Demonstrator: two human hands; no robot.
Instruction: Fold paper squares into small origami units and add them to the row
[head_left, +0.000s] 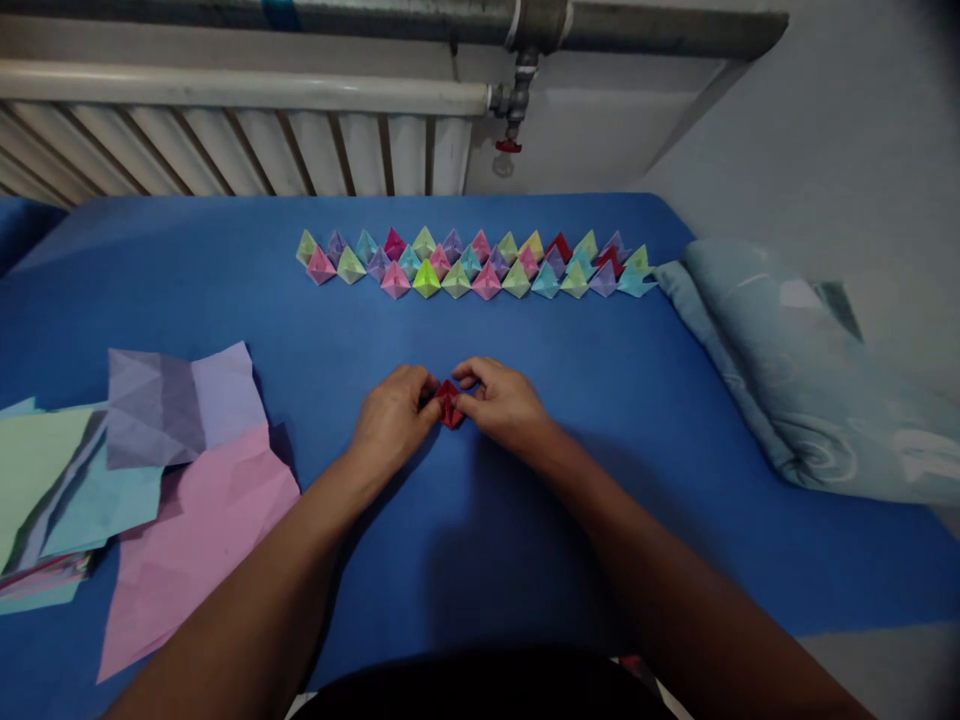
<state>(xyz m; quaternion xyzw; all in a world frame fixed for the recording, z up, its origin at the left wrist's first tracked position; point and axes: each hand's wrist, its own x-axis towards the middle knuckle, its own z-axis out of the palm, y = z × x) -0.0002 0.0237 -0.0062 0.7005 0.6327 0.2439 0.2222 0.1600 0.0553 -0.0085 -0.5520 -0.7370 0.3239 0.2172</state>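
A small folded red origami piece lies between my two hands at the middle of the blue surface. My left hand pinches its left side with thumb and fingers. From the right, my right hand has its thumb on the piece's right edge, with the forefinger curled just above. The piece is diamond-shaped with creases showing on top. Its lower side is hidden against the surface. Farther off, several folded paper pieces in pink, green, blue, purple and red stand in close rows.
Creased pink paper and purple paper lie at the left, by a stack of coloured sheets. A rolled grey-green blanket rests at the right. Behind the blue surface are a white radiator and a red-handled valve.
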